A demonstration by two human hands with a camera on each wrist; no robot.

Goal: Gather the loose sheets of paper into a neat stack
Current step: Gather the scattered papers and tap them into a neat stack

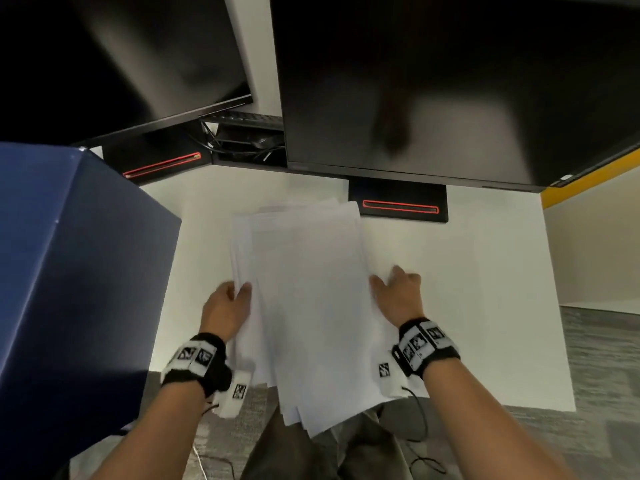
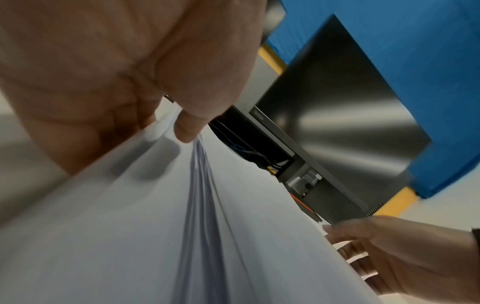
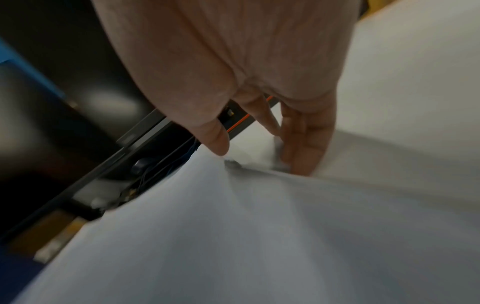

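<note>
A pile of white paper sheets [image 1: 311,299] lies lengthwise over the white desk [image 1: 485,289]. Its edges are fanned, and its near end hangs past the desk's front edge. My left hand [image 1: 239,292] grips the pile's left edge, thumb on top. The left wrist view shows that thumb [image 2: 187,131] pressing the layered sheets [image 2: 155,236]. My right hand [image 1: 391,285] holds the right edge. Its thumb [image 3: 218,144] rests on top of the sheets [image 3: 259,236], and its fingers [image 3: 306,148] reach down along the edge. The left wrist view shows the right hand [image 2: 389,253] with fingers tucked at the sheet edges.
A large dark blue box [image 1: 69,271] stands close on the left. Two dark monitors [image 1: 415,81] [image 1: 138,64] loom at the back, their bases [image 1: 401,206] [image 1: 162,164] on the desk, with cables [image 1: 242,143] between them. Grey carpet [image 1: 606,375] lies on the right.
</note>
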